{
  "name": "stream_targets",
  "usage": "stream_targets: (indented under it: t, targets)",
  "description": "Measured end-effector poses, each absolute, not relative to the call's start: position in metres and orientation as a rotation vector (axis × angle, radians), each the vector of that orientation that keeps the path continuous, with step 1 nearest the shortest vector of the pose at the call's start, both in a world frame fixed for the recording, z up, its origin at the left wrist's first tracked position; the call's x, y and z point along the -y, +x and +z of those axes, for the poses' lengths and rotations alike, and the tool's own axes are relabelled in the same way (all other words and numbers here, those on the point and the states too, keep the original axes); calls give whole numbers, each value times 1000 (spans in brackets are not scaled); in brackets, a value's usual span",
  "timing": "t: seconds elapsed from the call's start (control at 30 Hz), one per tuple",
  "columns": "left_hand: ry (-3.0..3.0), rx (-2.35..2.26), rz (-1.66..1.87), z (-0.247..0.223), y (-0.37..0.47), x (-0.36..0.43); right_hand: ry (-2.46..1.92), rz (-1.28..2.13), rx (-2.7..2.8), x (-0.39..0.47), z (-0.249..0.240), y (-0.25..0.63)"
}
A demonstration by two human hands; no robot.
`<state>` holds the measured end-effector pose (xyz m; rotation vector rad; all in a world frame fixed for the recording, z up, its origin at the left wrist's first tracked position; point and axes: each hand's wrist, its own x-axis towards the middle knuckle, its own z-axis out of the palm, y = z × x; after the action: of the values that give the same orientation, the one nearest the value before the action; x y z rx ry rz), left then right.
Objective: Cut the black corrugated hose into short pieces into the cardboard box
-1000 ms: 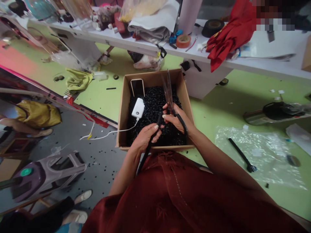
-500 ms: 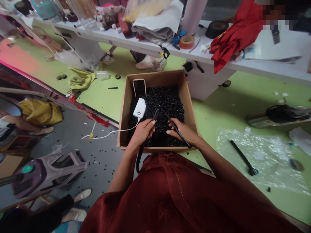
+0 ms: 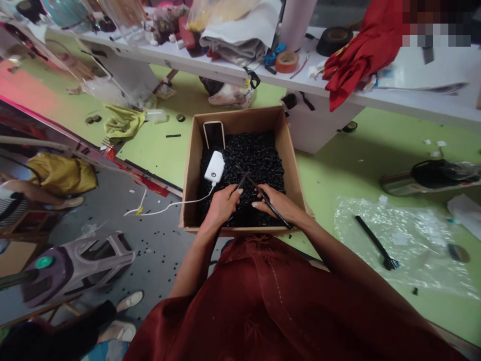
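My left hand point(image 3: 224, 204) is closed around a black ribbed strip point(image 3: 243, 179), its end pointing up and to the right past my thumb. A long thin black tool point(image 3: 276, 209) lies across my right hand point(image 3: 280, 203), whose fingers are closed on it. The tool's slim tip meets or crosses the strip's end; I cannot tell whether they touch. Both hands are over a cardboard box point(image 3: 293, 165) full of small shiny black pieces point(image 3: 259, 155). In the box, a white device point(image 3: 215, 166) with a cable rests on the pieces, and a phone point(image 3: 214, 134) leans at the back left.
A clear plastic bag point(image 3: 409, 250) lies on the green table to the right with a black strip-like tool point(image 3: 372, 243) on it. Behind the box runs a white shelf point(image 3: 158, 50) with tape rolls and red cloth point(image 3: 364, 55). The white cable point(image 3: 165, 206) trails left.
The tip of the tool in my right hand has shifted slightly left over the strip's end. The strip has tilted a little to the right. Both hands keep their grip.
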<state>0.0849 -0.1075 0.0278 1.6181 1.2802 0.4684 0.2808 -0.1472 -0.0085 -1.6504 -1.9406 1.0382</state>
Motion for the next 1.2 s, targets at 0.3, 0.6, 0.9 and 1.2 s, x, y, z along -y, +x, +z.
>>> stream_targets:
  t: [0.3, 0.6, 0.9, 1.2]
  targets:
    - [1853, -1345, 400, 24, 84, 104, -1585, 963, 2042, 146, -12, 287]
    - [1919, -1322, 335, 17, 84, 100, -1706, 944, 2068, 147, -16, 288]
    - [2060, -1488, -71, 16, 91, 95, -1903, 1006, 2041, 146, -19, 285]
    - [2109, -1562, -327, 12, 98, 95, -1977, 1005, 2131, 144, -27, 287]
